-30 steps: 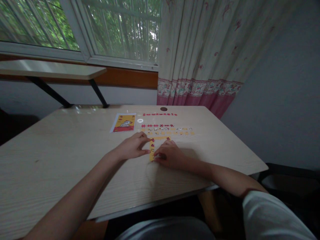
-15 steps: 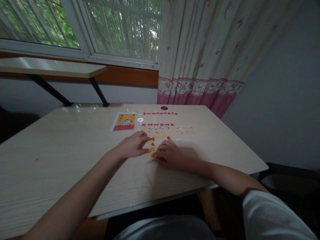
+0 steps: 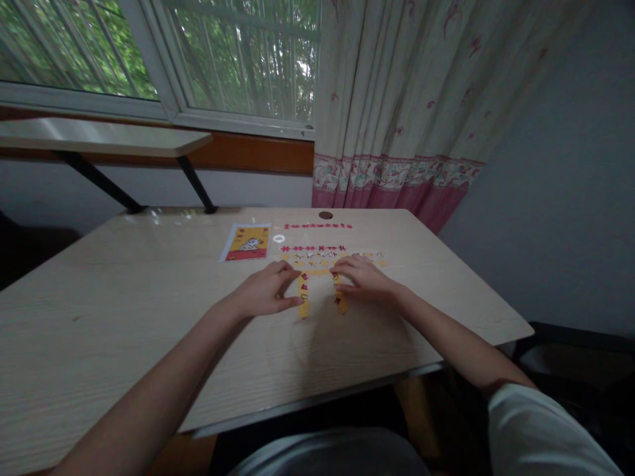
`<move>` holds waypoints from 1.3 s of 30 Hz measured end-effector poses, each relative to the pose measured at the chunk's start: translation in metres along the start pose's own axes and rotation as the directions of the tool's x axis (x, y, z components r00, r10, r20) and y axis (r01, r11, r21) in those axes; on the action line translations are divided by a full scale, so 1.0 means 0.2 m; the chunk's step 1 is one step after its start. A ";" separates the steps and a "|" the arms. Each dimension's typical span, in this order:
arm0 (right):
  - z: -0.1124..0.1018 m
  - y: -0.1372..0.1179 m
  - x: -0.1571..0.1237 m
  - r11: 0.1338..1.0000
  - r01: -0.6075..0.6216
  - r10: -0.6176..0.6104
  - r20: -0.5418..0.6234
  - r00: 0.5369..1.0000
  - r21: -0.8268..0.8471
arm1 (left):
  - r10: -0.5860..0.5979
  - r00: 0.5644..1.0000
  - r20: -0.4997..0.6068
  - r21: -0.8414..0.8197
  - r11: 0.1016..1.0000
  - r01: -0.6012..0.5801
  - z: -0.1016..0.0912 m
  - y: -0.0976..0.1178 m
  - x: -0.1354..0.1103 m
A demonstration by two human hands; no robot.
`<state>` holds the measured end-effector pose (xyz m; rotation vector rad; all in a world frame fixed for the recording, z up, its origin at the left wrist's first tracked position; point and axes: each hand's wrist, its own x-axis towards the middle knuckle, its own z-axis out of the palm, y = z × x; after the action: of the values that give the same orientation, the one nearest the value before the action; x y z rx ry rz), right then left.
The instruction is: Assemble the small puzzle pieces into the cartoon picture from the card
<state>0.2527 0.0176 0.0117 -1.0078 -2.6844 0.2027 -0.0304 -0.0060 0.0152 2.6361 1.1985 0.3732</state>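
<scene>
Yellow jigsaw pieces form a frame open towards me, with a left strip (image 3: 303,307), a top strip (image 3: 317,272) and a right strip (image 3: 342,305). My left hand (image 3: 265,289) rests against the left strip, index fingertip near its upper end and thumb lower down. Its thumb and fingers are apart, with nothing held. On the other side, my right hand (image 3: 367,277) lies at the right strip, fingers stretched to its upper end and thumb apart on its edge. That hand partly covers the strip and the loose pieces behind.
Beyond the frame lie rows of loose yellow-and-white pieces (image 3: 310,255), a row of red pieces (image 3: 302,248) and a farther red row (image 3: 317,226). A printed duck picture (image 3: 247,242) lies left of them. A raised shelf (image 3: 99,137) stands at the back left.
My right hand has moved away from the left strip's lower end, right and up to the right strip. The right strip now shows. My left hand has hardly moved.
</scene>
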 end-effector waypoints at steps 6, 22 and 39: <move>-0.01 0.02 -0.01 1.000 -0.013 0.013 0.064 0.998 0.009 | -0.021 0.999 0.036 0.070 0.997 0.019 0.02 0.01 0.00; -0.03 0.15 0.07 1.000 -0.008 0.009 -0.028 1.000 0.026 | 0.008 1.000 -0.008 0.042 0.999 -0.008 0.01 -0.01 0.00; -0.01 0.53 0.44 0.845 -0.447 0.459 -0.030 0.888 -0.293 | -0.050 0.997 -0.062 0.125 0.991 0.057 -0.01 -0.05 -0.01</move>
<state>0.2558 0.1544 0.0067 -1.7461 -2.5109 -0.0940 -0.0388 -0.0016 0.0136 2.7098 1.3508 0.3788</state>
